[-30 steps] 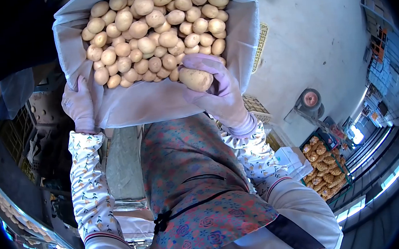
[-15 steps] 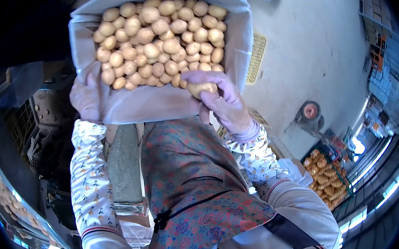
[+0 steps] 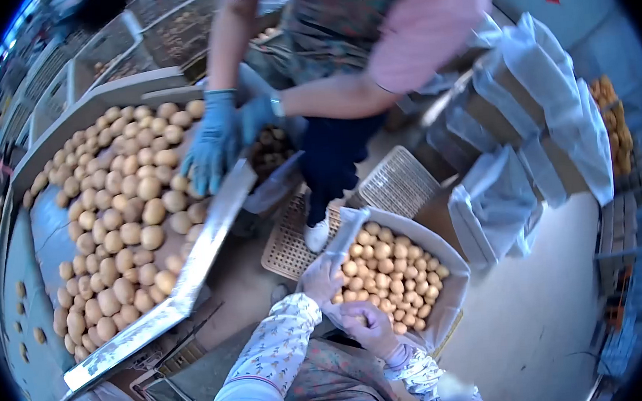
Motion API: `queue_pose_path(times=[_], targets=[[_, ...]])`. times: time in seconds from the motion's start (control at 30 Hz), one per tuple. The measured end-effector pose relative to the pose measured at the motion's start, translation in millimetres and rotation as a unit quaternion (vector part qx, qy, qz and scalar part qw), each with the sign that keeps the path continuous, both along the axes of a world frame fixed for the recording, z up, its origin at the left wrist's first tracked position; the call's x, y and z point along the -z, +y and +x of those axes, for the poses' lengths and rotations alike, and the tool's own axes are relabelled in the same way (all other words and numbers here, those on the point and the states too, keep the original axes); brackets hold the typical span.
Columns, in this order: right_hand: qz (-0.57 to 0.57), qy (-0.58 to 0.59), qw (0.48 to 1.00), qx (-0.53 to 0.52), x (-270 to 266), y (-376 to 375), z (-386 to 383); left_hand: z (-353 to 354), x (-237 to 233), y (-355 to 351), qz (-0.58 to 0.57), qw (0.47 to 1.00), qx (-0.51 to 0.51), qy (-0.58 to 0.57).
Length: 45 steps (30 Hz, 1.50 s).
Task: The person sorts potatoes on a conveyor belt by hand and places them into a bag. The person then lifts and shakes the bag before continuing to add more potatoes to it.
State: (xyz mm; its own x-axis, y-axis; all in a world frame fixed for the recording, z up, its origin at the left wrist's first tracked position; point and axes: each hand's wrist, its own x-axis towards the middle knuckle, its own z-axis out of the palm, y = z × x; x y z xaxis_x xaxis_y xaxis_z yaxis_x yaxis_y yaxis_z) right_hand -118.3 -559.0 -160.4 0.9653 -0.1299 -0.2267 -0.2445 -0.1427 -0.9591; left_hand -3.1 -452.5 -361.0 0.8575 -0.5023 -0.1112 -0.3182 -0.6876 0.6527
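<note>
A lined box (image 3: 456,284) full of round tan potatoes (image 3: 398,266) stands low in front of me. My left hand (image 3: 321,279) rests on the box's near left rim, its fingers curled over the liner. Over the near edge of the potatoes, my right hand (image 3: 370,331) is closed round a potato that shows only in part between the fingers.
A sorting table (image 3: 211,243) at the left bears many potatoes (image 3: 122,208). Across from me a co-worker's gloved hands (image 3: 215,145) reach over its edge. Perforated yellowish crates (image 3: 399,183) lie on the floor; lined boxes (image 3: 510,118) stand at the right.
The view has swung left and up, bringing the sorting table and co-worker into sight. The box now appears smaller and lower right. My right hand still holds the potato; my left remains on the rim.
</note>
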Motion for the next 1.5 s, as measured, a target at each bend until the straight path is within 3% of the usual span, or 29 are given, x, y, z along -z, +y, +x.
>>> queue_pose_path(times=[0.03,0.1,0.17,0.23,0.33,0.47,0.53,0.67,0.77,0.9,0.97,1.03,1.07,1.17,1.23,1.3,1.33,1.37,1.43,1.47,1.5], targets=[[-0.066,-0.134,0.987,-0.054,-22,21,33,-5,-10,21,-0.109,0.993,-0.006,0.054],[-0.174,-0.236,0.941,-0.169,-62,64,81,-11,-29,51,-0.232,0.956,-0.02,0.178],[-0.265,-0.358,0.857,-0.26,-96,116,117,-11,-44,73,-0.242,0.938,-0.044,0.245],[-0.2,-0.471,0.77,-0.381,-138,168,149,-9,-49,100,-0.236,0.926,-0.07,0.287],[-0.124,-0.621,0.702,-0.326,-198,241,180,-7,-55,138,-0.224,0.916,-0.109,0.315],[-0.153,-0.69,0.649,-0.281,-236,293,209,-3,-55,191,-0.201,0.909,-0.165,0.326],[-0.226,-0.681,0.642,-0.272,-247,298,252,-5,-53,214,-0.186,0.905,-0.192,0.33],[-0.47,-0.623,0.601,-0.171,-285,282,421,-14,-51,242,-0.158,0.898,-0.231,0.34],[-0.491,-0.575,0.628,-0.184,-267,262,429,-27,-47,257,-0.138,0.896,-0.246,0.343],[-0.393,-0.451,0.759,-0.256,-173,210,312,-55,-37,254,-0.108,0.907,-0.227,0.338],[-0.392,-0.385,0.825,-0.135,-140,164,266,-68,-29,238,-0.12,0.9,-0.203,0.367],[-0.457,-0.308,0.834,0.005,-80,113,210,-62,-29,214,-0.192,0.857,-0.195,0.437],[-0.465,-0.255,0.848,0.013,-57,89,184,-39,-82,192,-0.164,0.882,-0.224,0.38],[-0.467,-0.087,0.88,0.011,0,34,101,-18,-73,123,-0.13,0.965,-0.156,0.163],[-0.471,0.036,0.881,-0.012,48,5,41,0,-81,72,-0.157,0.972,-0.116,0.13],[-0.432,0.161,0.887,0.006,105,-19,-23,0,-55,21,-0.125,0.984,-0.089,0.091],[-0.417,0.216,0.883,0.009,131,-32,-61,3,-37,0,-0.059,0.988,-0.041,0.138],[-0.434,0.227,0.872,0.001,137,-36,-91,0,-16,-10,0.01,0.995,-0.016,0.094],[-0.335,0.361,0.871,0.005,136,-49,-131,-3,15,-24,0.11,0.994,0.003,-0.003],[-0.359,0.295,0.885,0.026,133,-55,-143,-3,26,-28,0.144,0.988,-0.005,-0.055],[-0.383,0.225,0.895,0.046,129,-63,-147,2,16,-31,0.152,0.988,-0.02,-0.021]])
